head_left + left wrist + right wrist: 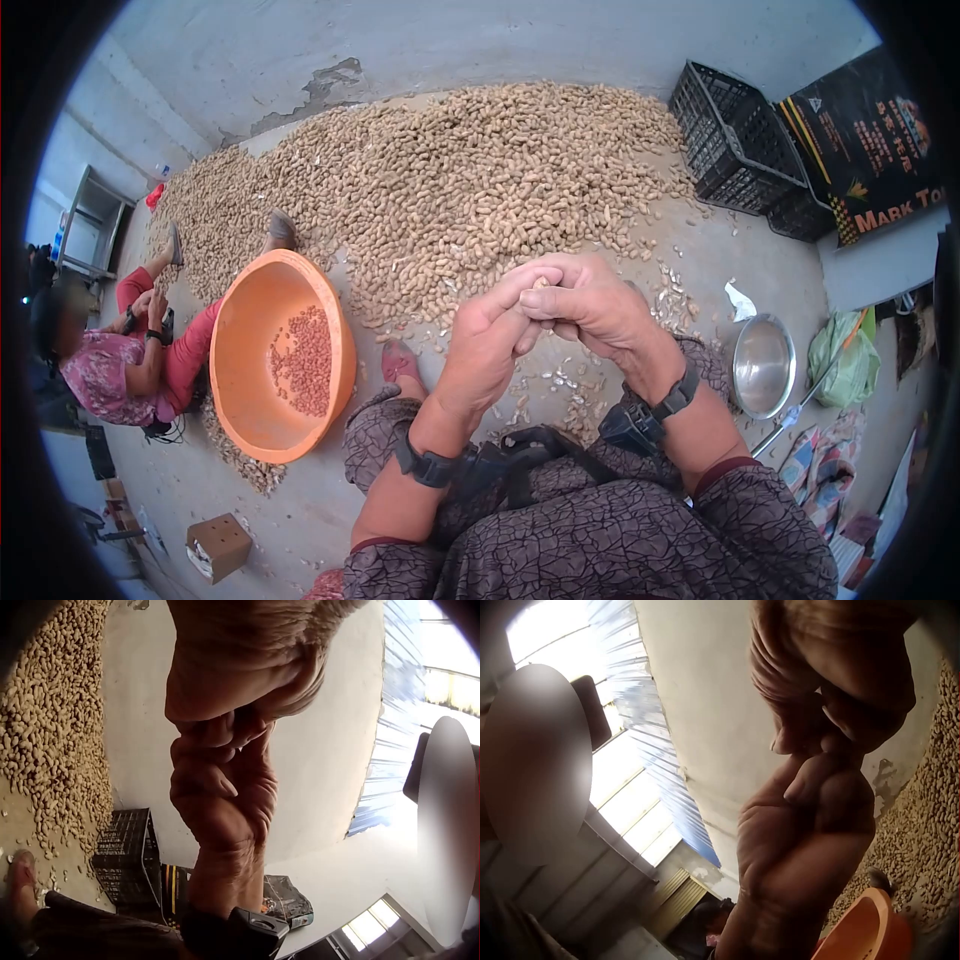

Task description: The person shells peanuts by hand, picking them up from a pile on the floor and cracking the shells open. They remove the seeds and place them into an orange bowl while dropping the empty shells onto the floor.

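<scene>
though two hands (487, 335) (600, 305), one peanut (541, 283)

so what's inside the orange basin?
Reddish shelled peanuts in the orange basin, bare wall showing beside them. The bottom directly beneath them is covered, can't be seen.

Top (640, 530): dark grey-purple, black crackle-line print. Sleeves stop on forearm, maroon cuff trim (726, 470). Trousers (378, 435), similar print. Left wristband (428, 468) black; right wristband (677, 393) black, boxy module (632, 430). Left hand (490, 335), right hand (595, 310) bare, skin creased. Reddish-pink shoe (398, 361).
</scene>
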### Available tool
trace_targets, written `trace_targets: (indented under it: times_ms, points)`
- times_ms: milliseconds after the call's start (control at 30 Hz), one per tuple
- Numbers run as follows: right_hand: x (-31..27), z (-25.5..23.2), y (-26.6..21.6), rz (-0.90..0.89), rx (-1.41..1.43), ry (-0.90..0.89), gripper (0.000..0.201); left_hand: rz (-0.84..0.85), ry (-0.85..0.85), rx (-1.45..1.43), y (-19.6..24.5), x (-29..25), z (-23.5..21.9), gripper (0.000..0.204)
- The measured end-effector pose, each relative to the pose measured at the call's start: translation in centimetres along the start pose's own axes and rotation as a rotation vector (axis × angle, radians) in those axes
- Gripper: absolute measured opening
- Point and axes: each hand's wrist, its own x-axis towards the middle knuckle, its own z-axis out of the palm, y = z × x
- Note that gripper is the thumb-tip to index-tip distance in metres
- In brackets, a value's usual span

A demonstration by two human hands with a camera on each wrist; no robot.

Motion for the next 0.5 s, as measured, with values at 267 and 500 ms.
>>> trace_targets:
  times_ms: [267,500]
  points:
    - [-0.5,1.2,-0.7,-0.073,-0.004,0.065,0.022,-0.014,-0.051,-0.16,0.4,-0.6,-0.1,0.038]
    - [0.5,-0.2,0.1,-0.005,-0.011,0.008,0.026,0.0,-0.031,-0.219,0.4,-0.2,0.2,0.039]
